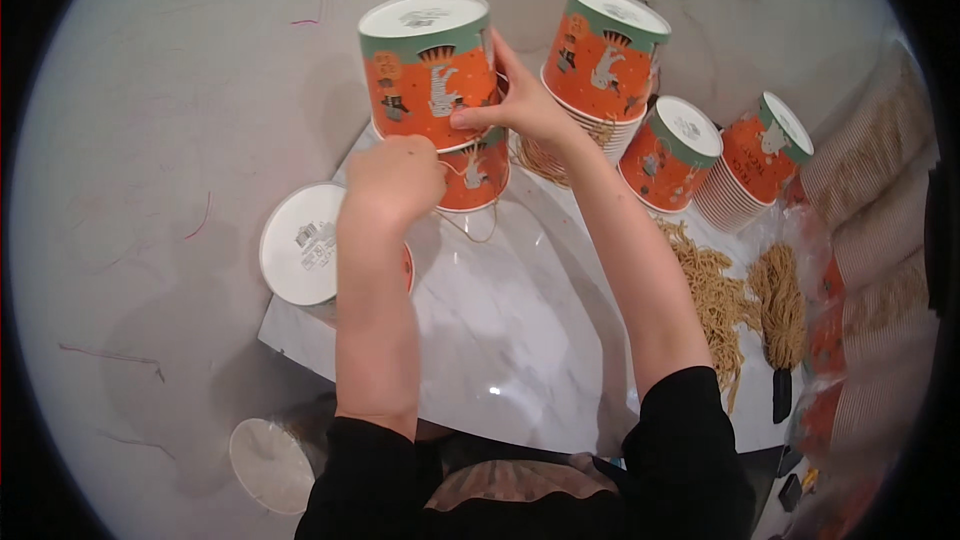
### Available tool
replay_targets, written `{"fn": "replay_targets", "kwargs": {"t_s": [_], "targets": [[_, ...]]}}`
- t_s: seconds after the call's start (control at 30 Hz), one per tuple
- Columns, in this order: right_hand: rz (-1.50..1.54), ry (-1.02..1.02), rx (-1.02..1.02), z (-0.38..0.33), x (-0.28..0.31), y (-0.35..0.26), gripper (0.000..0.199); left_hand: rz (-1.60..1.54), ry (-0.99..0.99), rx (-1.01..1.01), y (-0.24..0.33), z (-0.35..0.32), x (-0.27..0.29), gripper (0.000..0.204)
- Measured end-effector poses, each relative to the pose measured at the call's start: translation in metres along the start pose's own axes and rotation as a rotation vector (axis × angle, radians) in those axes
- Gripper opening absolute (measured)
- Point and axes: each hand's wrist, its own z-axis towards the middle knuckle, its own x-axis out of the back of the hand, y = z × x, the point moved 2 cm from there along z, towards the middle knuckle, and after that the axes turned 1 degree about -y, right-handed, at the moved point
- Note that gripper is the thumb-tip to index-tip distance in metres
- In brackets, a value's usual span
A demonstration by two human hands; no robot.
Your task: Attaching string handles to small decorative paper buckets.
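Your right hand (525, 105) grips the side of the upturned orange-and-green paper bucket (430, 70), lifted over the white marble desk (500, 340) | your left hand (395, 180) pinches a thin string handle (470, 225) beneath it | bucket stacks (600, 60) behind, tan handle bundles (715, 300) right.

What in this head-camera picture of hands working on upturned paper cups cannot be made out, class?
- Left hand fingertips: curled under, hidden by its own back.
- Lower orange cup: mostly hidden behind the upper orange cup and both hands.
- Right hand palm: turned away.
- Wrapped cup sleeves: blurred and bent at the head view's right rim.
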Motion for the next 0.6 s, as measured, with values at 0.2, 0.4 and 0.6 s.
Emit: {"fn": "replay_targets", "kwargs": {"t_s": [0.2,0.4,0.6], "targets": [[-0.054,0.011,-0.048,-0.004,0.003,-0.003,0.131,-0.093,-0.075,0.057,-0.015,0.004,0.011,0.034],[-0.08,0.034,-0.05,-0.005,0.009,0.0,0.134,-0.196,-0.122,0.121,-0.008,-0.004,0.019,0.04],[-0.14,0.06,-0.045,-0.011,0.009,0.009,0.135,-0.368,0.181,0.166,0.011,-0.018,0.037,0.049]]}}
